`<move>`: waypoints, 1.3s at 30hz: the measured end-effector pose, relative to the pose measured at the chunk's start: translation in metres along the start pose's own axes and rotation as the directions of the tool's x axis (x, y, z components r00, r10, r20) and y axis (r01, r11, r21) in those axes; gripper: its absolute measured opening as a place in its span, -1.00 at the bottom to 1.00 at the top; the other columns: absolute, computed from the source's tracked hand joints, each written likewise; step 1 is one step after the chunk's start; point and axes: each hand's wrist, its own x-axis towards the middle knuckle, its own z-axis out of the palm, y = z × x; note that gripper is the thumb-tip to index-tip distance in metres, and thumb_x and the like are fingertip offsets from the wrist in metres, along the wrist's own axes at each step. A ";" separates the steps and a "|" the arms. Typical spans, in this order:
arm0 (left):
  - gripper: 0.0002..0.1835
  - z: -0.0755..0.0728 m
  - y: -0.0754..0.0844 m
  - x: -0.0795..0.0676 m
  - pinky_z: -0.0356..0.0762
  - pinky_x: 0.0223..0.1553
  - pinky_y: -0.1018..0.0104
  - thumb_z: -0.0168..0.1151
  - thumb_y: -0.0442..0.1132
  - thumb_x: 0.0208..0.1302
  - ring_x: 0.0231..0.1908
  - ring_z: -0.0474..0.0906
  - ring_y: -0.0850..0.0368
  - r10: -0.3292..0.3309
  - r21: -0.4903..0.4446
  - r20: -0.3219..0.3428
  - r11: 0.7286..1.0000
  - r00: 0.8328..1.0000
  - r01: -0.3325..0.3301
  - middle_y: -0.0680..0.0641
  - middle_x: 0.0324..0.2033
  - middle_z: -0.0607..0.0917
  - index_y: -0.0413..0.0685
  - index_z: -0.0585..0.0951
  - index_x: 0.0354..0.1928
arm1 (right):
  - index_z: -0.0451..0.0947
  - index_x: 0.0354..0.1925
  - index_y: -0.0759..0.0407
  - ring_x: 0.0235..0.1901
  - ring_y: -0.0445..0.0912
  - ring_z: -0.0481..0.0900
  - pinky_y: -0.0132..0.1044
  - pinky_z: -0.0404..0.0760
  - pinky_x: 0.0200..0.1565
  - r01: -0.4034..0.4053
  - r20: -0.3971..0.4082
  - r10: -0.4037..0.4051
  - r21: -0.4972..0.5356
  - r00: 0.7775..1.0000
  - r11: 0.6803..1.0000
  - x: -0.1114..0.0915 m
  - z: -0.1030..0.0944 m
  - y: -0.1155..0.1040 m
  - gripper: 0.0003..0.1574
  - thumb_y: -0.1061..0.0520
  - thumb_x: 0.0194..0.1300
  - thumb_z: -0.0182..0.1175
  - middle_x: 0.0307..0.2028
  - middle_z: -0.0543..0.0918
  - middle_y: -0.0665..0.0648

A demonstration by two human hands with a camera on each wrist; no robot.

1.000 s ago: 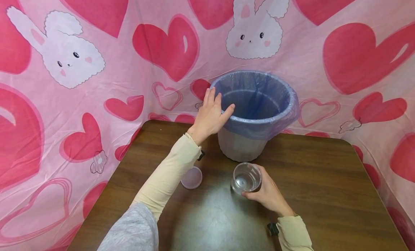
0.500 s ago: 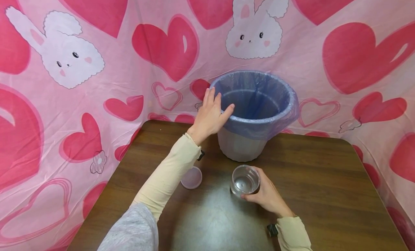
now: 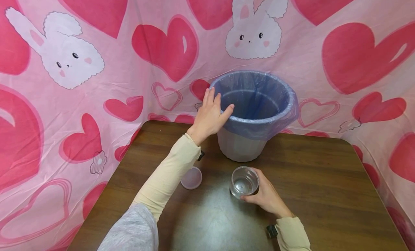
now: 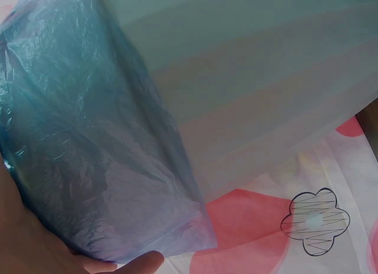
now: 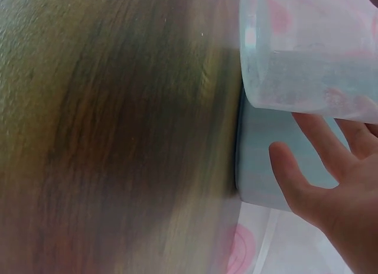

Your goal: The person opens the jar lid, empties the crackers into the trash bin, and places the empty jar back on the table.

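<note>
A white bin (image 3: 241, 148) lined with a blue translucent bag (image 3: 280, 123) stands on the far side of the table. My left hand (image 3: 210, 115) rests at the left of its rim, fingers spread and mostly straight over the bag's edge. In the left wrist view, the folded-over bag (image 4: 100, 138) fills the left part, with fingers along its lower edge. My right hand (image 3: 266, 195) holds a clear round jar (image 3: 244, 186) from its right side, thumb in front. Its mouth faces up, and its base is right at the tabletop in the right wrist view.
A round pinkish lid (image 3: 191, 178) lies on the brown wooden table (image 3: 324, 182), left of the jar and beside the left forearm. Pink fabric (image 3: 123, 63) with hearts and rabbits hangs behind the table and along its sides.
The right hand has shifted the jar slightly toward me and left. My left hand stays at the bin's rim, and the lid has not moved.
</note>
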 end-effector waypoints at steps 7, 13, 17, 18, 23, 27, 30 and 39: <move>-0.15 0.000 -0.001 0.000 0.24 0.35 -0.08 -0.21 0.31 0.35 0.53 -0.28 -0.10 0.004 0.000 -0.001 1.000 1.000 -0.004 -0.19 0.52 -0.05 -0.20 0.18 0.45 | 0.29 0.26 0.07 0.08 0.00 0.54 -0.05 0.49 0.08 0.003 -0.003 -0.003 -0.004 1.000 1.000 0.000 0.001 0.002 0.17 0.02 -0.33 0.64 0.10 0.56 0.10; -0.15 0.001 -0.001 0.000 0.23 0.35 -0.08 -0.21 0.31 0.35 0.53 -0.31 -0.06 -0.002 -0.007 0.005 1.000 1.000 0.002 -0.18 0.52 -0.06 -0.18 0.18 0.45 | 0.30 0.25 0.08 0.07 -0.01 0.55 -0.04 0.49 0.07 0.005 -0.007 -0.005 -0.019 1.000 1.000 -0.001 0.002 0.003 0.17 0.00 -0.34 0.64 0.09 0.57 0.11; -0.15 0.000 -0.001 0.000 0.23 0.35 -0.08 -0.20 0.31 0.35 0.53 -0.32 -0.06 -0.002 -0.009 0.004 1.000 1.000 0.002 -0.18 0.52 -0.06 -0.18 0.18 0.45 | 0.30 0.25 0.07 0.07 0.00 0.55 -0.04 0.49 0.08 0.006 -0.007 -0.007 -0.025 1.000 1.000 -0.001 0.003 0.005 0.17 0.02 -0.35 0.65 0.09 0.57 0.10; -0.15 0.000 -0.001 0.000 0.23 0.35 -0.08 -0.20 0.31 0.35 0.53 -0.32 -0.06 -0.001 -0.008 0.003 1.000 1.000 0.001 -0.18 0.52 -0.06 -0.19 0.18 0.45 | 0.30 0.25 0.07 0.07 0.00 0.55 -0.04 0.49 0.08 0.006 -0.006 -0.006 -0.024 1.000 1.000 -0.001 0.004 0.005 0.17 0.02 -0.35 0.65 0.09 0.57 0.10; -0.14 0.000 -0.001 0.000 0.23 0.35 -0.09 -0.21 0.32 0.35 0.53 -0.32 -0.06 -0.002 -0.012 0.008 1.000 1.000 0.003 -0.17 0.52 -0.07 -0.18 0.17 0.46 | 0.30 0.24 0.06 0.08 -0.01 0.55 -0.04 0.49 0.08 -0.004 0.000 0.004 -0.021 1.000 1.000 -0.002 0.004 0.005 0.17 0.04 -0.35 0.65 0.09 0.57 0.09; -0.14 0.000 -0.001 0.001 0.22 0.36 -0.08 -0.22 0.33 0.35 0.53 -0.34 -0.05 0.000 -0.013 0.010 1.000 1.000 0.000 -0.16 0.53 -0.08 -0.19 0.17 0.45 | 0.30 0.24 0.06 0.07 -0.02 0.55 -0.05 0.49 0.07 -0.008 0.003 0.008 -0.022 1.000 1.000 -0.002 0.004 0.006 0.17 0.03 -0.35 0.65 0.09 0.57 0.09; -0.14 0.000 -0.001 0.001 0.22 0.35 -0.09 -0.21 0.31 0.35 0.53 -0.33 -0.06 0.006 -0.014 0.002 1.000 1.000 -0.006 -0.18 0.52 -0.07 -0.19 0.18 0.45 | 0.30 0.24 0.06 0.07 0.00 0.55 -0.04 0.49 0.07 -0.014 0.004 0.014 -0.021 1.000 1.000 -0.002 0.005 0.007 0.16 0.03 -0.35 0.65 0.09 0.57 0.10; -0.15 0.001 -0.001 0.001 0.24 0.34 -0.10 -0.21 0.31 0.35 0.53 -0.33 -0.06 0.005 -0.015 0.006 1.000 1.000 -0.005 -0.18 0.52 -0.07 -0.19 0.18 0.45 | 0.31 0.23 0.09 0.05 0.05 0.57 -0.03 0.50 0.05 -0.007 0.000 0.007 -0.019 1.000 1.000 -0.002 0.008 0.011 0.15 0.02 -0.35 0.65 0.08 0.59 0.13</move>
